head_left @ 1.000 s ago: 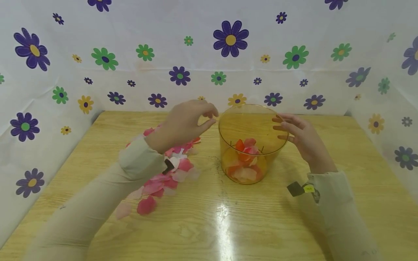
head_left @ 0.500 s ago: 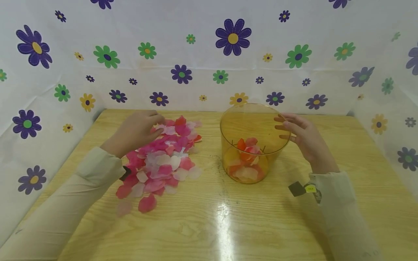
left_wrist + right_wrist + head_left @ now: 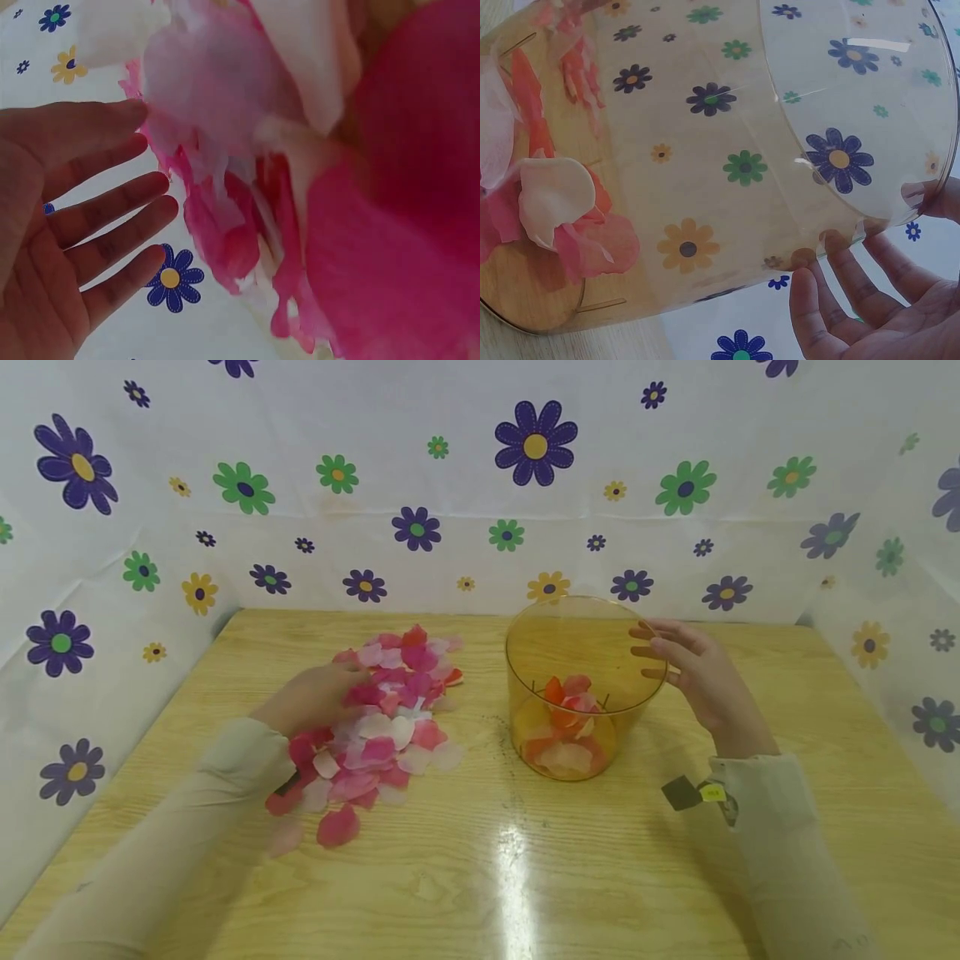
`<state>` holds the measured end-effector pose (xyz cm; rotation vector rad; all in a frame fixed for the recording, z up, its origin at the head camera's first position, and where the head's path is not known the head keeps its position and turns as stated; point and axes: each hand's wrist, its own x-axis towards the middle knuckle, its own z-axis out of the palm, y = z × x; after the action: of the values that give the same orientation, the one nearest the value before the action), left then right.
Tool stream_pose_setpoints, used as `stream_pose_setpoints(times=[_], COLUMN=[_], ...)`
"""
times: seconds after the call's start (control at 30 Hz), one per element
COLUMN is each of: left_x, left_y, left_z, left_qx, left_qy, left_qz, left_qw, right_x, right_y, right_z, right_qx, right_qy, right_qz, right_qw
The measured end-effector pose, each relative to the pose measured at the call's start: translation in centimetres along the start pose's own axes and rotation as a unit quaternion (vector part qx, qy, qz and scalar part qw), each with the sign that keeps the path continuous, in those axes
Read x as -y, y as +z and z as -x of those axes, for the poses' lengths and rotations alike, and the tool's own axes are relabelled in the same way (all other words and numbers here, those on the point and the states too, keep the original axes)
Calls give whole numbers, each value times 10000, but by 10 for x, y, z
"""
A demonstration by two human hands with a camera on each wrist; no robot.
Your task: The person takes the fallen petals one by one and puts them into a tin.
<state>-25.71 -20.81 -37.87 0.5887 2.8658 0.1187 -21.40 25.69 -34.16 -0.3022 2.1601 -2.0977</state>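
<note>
Petals [image 3: 378,749] lie in a loose pink, white and red heap on the bench [image 3: 420,893], its long axis slanting from near left to far right; we see our left hand [image 3: 311,697] at the heap's left flank, clearly the nearer of the two, with the bulk of the heap to the right of its fingers; those fingers are extended and spread in the left wrist view, gripping nothing we can see, though we cannot tell whether the tips touch petals; right of the heap, across bare wood, stands the amber tub [image 3: 523,714], upright, with a few petals at its bottom; our right hand [image 3: 705,693] holds its right side by the rim, fingers curved against the wall; behind everything hangs white flower-print cloth [image 3: 450,485].
</note>
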Motion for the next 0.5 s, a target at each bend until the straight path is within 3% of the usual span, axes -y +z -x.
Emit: stream_pose_setpoints(times=[0.33,0.5], left_x=[-11,-12], left_y=[8,10], left_z=[-5,-9], left_qx=[91,52], left_qy=[104,-54], left_qz=[65,394], left_qw=[9999,9992], right_x=[1,1], right_y=[0,0], right_z=[-1,0], right_qx=[-22,-21], right_qy=[-32,-9], right_qz=[-14,44], right_qw=[10000,10000])
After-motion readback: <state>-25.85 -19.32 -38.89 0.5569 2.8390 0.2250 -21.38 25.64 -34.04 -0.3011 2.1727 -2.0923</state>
